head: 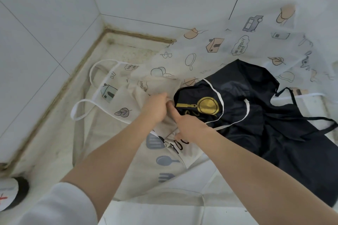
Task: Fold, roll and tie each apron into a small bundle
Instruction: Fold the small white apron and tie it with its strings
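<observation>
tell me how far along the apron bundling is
Done: no tied bundle shows. In hand: left hand and right hand bunch the cream utensil-print apron. Left: the black apron and the cartoon-print apron lie spread open.

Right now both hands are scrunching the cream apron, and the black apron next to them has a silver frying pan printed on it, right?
Not quite. In the head view the frying pan print on the black apron is gold, not silver. The rest holds: the left hand and right hand are both bunching the cream apron beside it.
</observation>
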{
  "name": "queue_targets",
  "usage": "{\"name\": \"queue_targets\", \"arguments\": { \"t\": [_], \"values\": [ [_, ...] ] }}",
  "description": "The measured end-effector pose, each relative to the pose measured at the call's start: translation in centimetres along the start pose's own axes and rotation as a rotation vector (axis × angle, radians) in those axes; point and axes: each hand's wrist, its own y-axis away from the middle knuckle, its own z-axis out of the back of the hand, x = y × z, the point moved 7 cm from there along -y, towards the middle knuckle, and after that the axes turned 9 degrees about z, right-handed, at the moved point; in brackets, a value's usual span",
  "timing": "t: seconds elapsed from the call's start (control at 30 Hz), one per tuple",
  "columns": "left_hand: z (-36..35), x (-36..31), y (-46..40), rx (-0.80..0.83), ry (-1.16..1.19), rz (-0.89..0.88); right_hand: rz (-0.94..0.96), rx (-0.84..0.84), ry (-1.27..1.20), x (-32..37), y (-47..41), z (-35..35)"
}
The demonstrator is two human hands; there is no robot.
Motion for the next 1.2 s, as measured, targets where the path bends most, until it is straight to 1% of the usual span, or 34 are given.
{"name": "queue_targets", "arguments": {
  "t": [0.07, 0.13, 0.17, 0.2, 0.23, 0.27, 0.3, 0.33, 0.37, 0.4, 0.47, 0.5, 0.53, 0.57, 0.6, 0.63, 0.67, 0.7, 0.73, 0.77, 0.83, 0.9, 0.97, 1.03, 1.1, 1.2],
  "values": [
    [2.8, 1.3, -1.7, -0.093, 0.112, 0.05, -0.003, 0.038, -0.046, -0.2, 0.0, 0.1],
    [6.6, 3.9, -3.5, -0.231, 0.289, 0.16, 0.001, 0.061, -0.071, -0.2, 0.0, 0.2],
    [8.5, 5.5, -4.2, -0.304, 0.442, 0.244, 0.001, 0.066, -0.067, -0.1, 0.0, 0.2],
    [10.0, 7.1, -4.8, -0.362, 0.647, 0.336, 0.002, 0.063, -0.055, 0.0, 0.0, 0.2],
    [11.1, 8.5, -5.2, -0.398, 0.915, 0.419, 0.002, 0.052, -0.045, 0.0, -0.1, 0.3],
    [11.5, 9.3, -5.2, -0.402, 1.193, 0.488, 0.002, 0.048, -0.039, 0.0, -0.1, 0.3],
    [11.5, 9.8, -5.1, -0.393, 1.382, 0.525, -0.001, 0.057, -0.042, 0.0, -0.1, 0.3],
    [11.4, 9.8, -4.8, -0.362, 1.445, 0.54, -0.005, 0.074, -0.052, 0.0, -0.1, 0.3],
    [11.2, 9.9, -4.4, -0.34, 1.369, 0.558, -0.011, 0.09, -0.064, 0.0, -0.1, 0.3],
    [10.7, 9.9, -3.8, -0.325, 1.187, 0.576, -0.017, 0.103, -0.074, -0.1, -0.2, 0.2],
    [8.8, 10.5, -2.2, -0.327, 0.745, 0.632, -0.033, 0.118, -0.086, -0.2, -0.4, 0.1],
    [8.1, 10.3, -1.1, -0.38, 0.584, 0.624, -0.04, 0.123, -0.089, -0.2, -0.4, 0.1],
    [7.6, 9.7, -0.2, -0.467, 0.501, 0.572, -0.046, 0.127, -0.085, -0.3, -0.5, 0.2],
    [7.4, 8.9, 0.9, -0.577, 0.473, 0.502, -0.051, 0.134, -0.075, -0.3, -0.6, 0.3],
    [6.9, 8.3, 1.7, -0.643, 0.493, 0.454, -0.056, 0.147, -0.075, -0.2, -0.6, 0.3],
    [5.9, 8.2, 2.4, -0.676, 0.56, 0.432, -0.066, 0.16, -0.089, -0.2, -0.6, 0.3],
    [4.6, 8.6, 3.1, -0.65, 0.726, 0.484, -0.075, 0.173, -0.111, -0.2, -0.5, 0.3],
    [2.7, 8.9, 3.9, -0.553, 0.945, 0.614, -0.076, 0.173, -0.132, -0.2, -0.5, 0.3],
    [0.3, 9.2, 4.4, -0.422, 1.111, 0.762, -0.069, 0.165, -0.153, -0.2, -0.6, 0.2],
    [-1.3, 9.0, 4.9, -0.287, 1.172, 0.852, -0.059, 0.148, -0.166, -0.2, -0.6, 0.2],
    [-3.0, 8.2, 4.8, -0.095, 1.148, 0.808, -0.05, 0.111, -0.181, -0.5, -0.7, 0.0],
    [-3.4, 7.4, 4.7, 0.069, 1.237, 0.753, -0.034, 0.062, -0.174, -0.8, -0.7, -0.2],
    [-3.6, 6.6, 4.9, 0.182, 1.352, 0.707, -0.002, 0.0, -0.163, -1.1, -0.7, -0.6],
    [-3.4, 5.7, 5.1, 0.256, 1.404, 0.649, 0.016, -0.069, -0.172, -1.3, -0.4, -0.7],
    [-3.2, 5.0, 5.1, 0.259, 1.395, 0.623, 0.022, -0.145, -0.199, -1.4, -0.2, -0.6],
    [-2.4, 3.7, 5.3, 0.135, 1.244, 0.598, -0.008, -0.218, -0.276, -1.8, 0.0, -1.0]
  ]
}}
